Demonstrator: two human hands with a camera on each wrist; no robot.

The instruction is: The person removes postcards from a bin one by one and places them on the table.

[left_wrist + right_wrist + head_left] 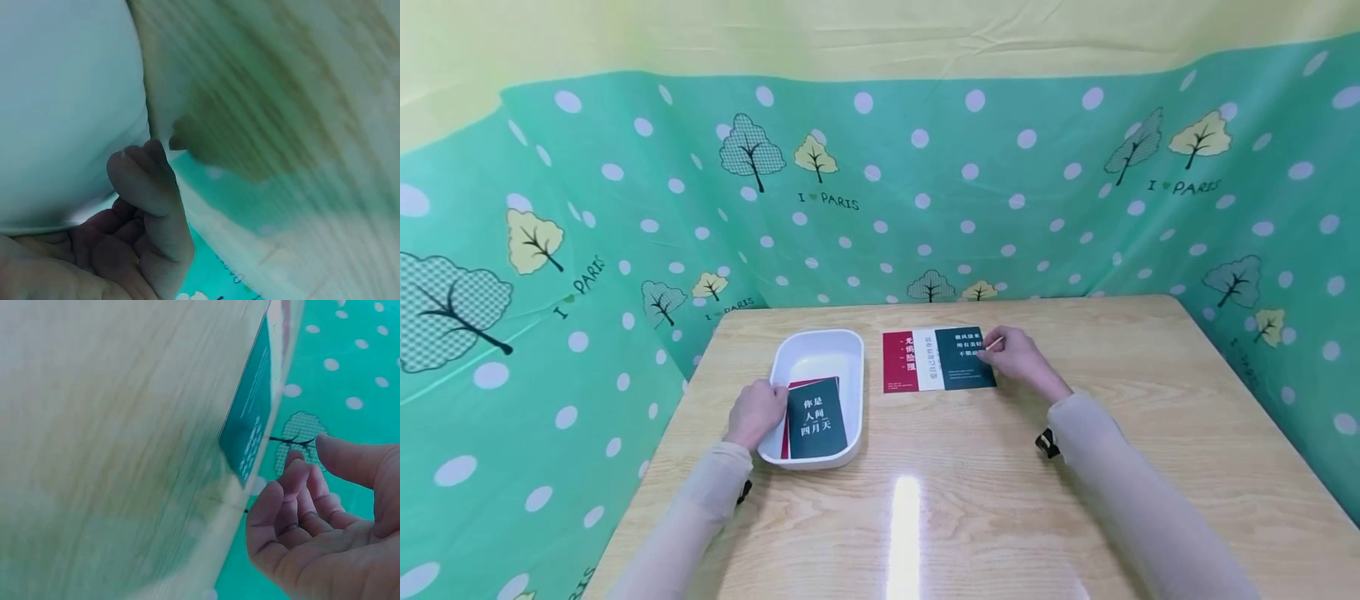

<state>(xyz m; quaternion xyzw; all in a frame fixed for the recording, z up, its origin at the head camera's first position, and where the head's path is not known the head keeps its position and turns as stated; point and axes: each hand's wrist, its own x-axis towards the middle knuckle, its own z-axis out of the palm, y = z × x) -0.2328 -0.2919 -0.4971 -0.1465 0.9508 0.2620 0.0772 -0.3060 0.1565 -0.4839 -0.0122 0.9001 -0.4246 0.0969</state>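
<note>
A white plastic basin (855,392) stands on the left of the table, with a dark green card (817,425) bearing white characters lying over a red card (786,442) inside it. My left hand (758,413) grips the basin's left rim; in the left wrist view its curled fingers (147,187) lie against the outer wall. To the right of the basin, a red card (899,362), a white card (929,358) and another dark green card (967,367) lie side by side. My right hand (1017,354) is at that green card's right edge, its thumb and fingers apart in the right wrist view.
The pale wooden table (970,492) reflects a bright strip of light near its front. A green dotted curtain (895,225) with printed trees stands behind the table and along both sides.
</note>
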